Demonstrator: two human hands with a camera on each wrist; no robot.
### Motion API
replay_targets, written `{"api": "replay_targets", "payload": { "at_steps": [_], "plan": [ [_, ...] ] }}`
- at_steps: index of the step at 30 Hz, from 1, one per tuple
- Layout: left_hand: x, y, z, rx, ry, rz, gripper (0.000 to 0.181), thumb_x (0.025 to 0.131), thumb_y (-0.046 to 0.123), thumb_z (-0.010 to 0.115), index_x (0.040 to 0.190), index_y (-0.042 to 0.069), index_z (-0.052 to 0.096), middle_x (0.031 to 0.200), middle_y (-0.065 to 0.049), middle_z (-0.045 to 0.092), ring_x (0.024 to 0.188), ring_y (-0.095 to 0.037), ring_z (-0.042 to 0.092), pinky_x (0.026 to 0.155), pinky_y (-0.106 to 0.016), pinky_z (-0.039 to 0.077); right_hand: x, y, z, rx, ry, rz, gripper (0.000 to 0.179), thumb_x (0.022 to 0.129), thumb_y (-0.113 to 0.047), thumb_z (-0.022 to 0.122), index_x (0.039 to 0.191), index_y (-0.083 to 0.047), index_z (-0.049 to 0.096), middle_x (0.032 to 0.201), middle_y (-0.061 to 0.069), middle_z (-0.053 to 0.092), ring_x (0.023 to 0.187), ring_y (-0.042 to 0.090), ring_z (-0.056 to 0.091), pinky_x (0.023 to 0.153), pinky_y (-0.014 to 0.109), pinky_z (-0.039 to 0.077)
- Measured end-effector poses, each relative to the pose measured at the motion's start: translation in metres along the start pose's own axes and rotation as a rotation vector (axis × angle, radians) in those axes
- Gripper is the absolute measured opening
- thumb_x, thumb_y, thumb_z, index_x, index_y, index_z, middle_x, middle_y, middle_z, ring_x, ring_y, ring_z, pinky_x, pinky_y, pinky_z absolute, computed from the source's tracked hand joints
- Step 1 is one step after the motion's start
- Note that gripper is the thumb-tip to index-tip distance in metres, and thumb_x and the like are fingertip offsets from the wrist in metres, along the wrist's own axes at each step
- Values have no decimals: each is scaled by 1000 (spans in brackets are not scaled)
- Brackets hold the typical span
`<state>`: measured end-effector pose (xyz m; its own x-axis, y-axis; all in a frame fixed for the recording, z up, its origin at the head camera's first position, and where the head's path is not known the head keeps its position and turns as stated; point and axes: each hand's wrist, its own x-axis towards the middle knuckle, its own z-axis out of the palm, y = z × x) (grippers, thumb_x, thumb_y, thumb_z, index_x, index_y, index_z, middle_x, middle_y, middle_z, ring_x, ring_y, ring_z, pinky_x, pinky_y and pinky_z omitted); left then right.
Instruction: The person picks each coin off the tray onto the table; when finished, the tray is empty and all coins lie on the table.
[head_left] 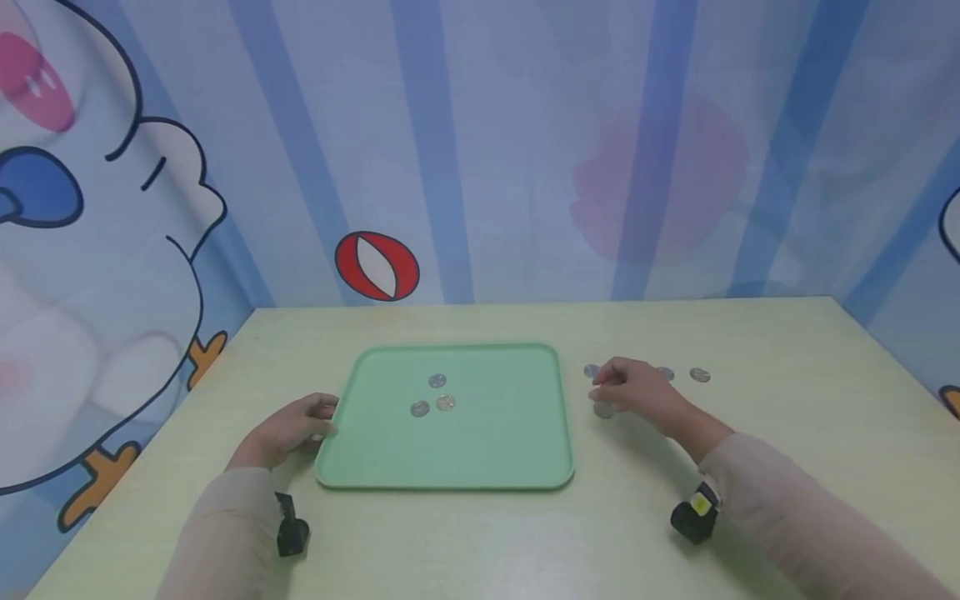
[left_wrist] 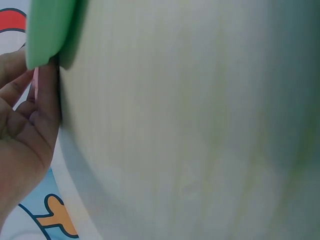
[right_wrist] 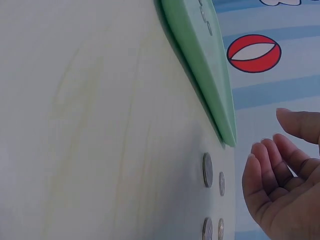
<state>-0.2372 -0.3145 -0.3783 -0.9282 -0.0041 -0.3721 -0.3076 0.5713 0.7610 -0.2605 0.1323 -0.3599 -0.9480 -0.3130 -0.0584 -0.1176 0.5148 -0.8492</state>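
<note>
Left hand point(head_left: 285, 429), seemingly loose-fingered, touches the tray point(head_left: 495, 446); right hand point(head_left: 647, 393), thumb parted from fingers, should pinch the coin point(head_left: 603, 411) beneath edgewise.

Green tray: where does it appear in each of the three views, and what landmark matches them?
Head: the green tray lies slightly left of centre, lower half.
Left wrist: upper left, cut off by the top edge.
Right wrist: right of centre, cut off by the top edge.
Landmark: the printed red-and-white ball, seemingly cropped in left wrist.

booth-like nook — cartoon backdrop point(head_left: 517, 150), pale table point(head_left: 465, 546)
</note>
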Motion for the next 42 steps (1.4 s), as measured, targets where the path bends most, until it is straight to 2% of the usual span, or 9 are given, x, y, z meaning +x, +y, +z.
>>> {"api": "replay_targets", "payload": {
  "at_steps": [2, 12, 20, 34, 42],
  "plan": [
    [0, -1, 0, 2, 4, -3, 50, 82, 4, 49, 129, 1, 31, 123, -21, 38, 109, -33, 39, 91, -47, 36, 3, -4, 6, 14, -8, -23, 26, 81, -15, 56, 99, 3, 50, 88, 10, 55, 79, 20, 53, 70, 33, 48],
    [-2, -3, 0, -14, -8, 18, 50, 82, 4, 49, 128, 0, 32, 122, -21, 40, 108, -32, 41, 89, -46, 37, 18, -21, 40, 88, -29, -23, 24, 79, -12, 59, 96, 3, 52, 85, 9, 54, 75, 17, 52, 70, 31, 48],
    [0, -6, -3, -26, -15, 42, 51, 80, 4, 50, 127, -1, 32, 120, -20, 41, 106, -30, 43, 89, -45, 38, 31, -36, 66, 133, -69, 7, 24, 80, -12, 58, 99, 3, 52, 87, 9, 54, 78, 18, 53, 72, 33, 48],
    [1, -1, -3, -21, -26, 23, 50, 81, 5, 50, 128, 1, 32, 120, -18, 42, 106, -30, 43, 90, -45, 37, 50, -56, 98, 113, -65, 28, 20, 79, -12, 61, 95, -1, 55, 86, 7, 56, 78, 18, 55, 67, 30, 49],
    [2, -3, -4, -30, -27, 17, 51, 81, 5, 50, 128, 0, 31, 122, -19, 41, 108, -32, 41, 91, -46, 36, 61, -68, 114, 88, -106, 39, 21, 80, -16, 59, 96, -4, 55, 87, 6, 56, 78, 18, 54, 65, 30, 48]
  ]
}}
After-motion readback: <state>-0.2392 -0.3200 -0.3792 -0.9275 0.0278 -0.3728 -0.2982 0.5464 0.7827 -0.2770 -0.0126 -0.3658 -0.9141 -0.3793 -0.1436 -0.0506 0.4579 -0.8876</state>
